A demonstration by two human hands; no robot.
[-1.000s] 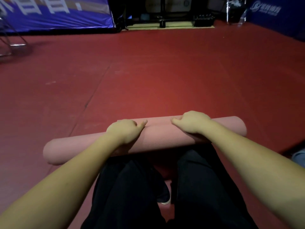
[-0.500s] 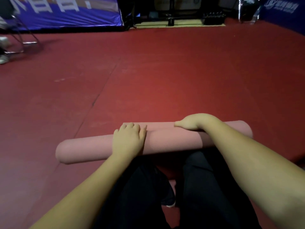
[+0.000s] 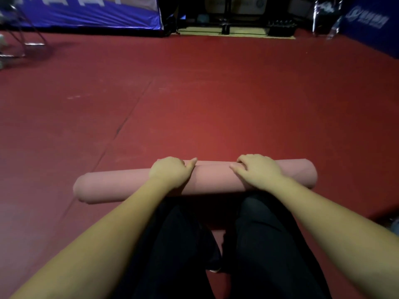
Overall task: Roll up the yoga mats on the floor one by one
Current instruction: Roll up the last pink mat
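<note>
On the red floor (image 3: 216,87), just ahead of the knees: one pink yoga mat (image 3: 211,180), rolled.
Long axis is laid left to right, crosswise to both forearms. Left hand (image 3: 170,172) and right hand (image 3: 258,171) are set on top near mid-length, fingers curled over the far side, equally near. Blue banner (image 3: 86,14) and chair legs (image 3: 26,39) are noted well apart, at the far edge; nothing is seen in the way ahead.

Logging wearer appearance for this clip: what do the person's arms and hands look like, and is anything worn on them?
Both forearms are bare as far as the frame shows, with no sleeves in view. The left hand and right hand carry no gloves, and no watch, ring or wristband can be seen. Below the arms, the legs wear dark, near-black trousers.
</note>
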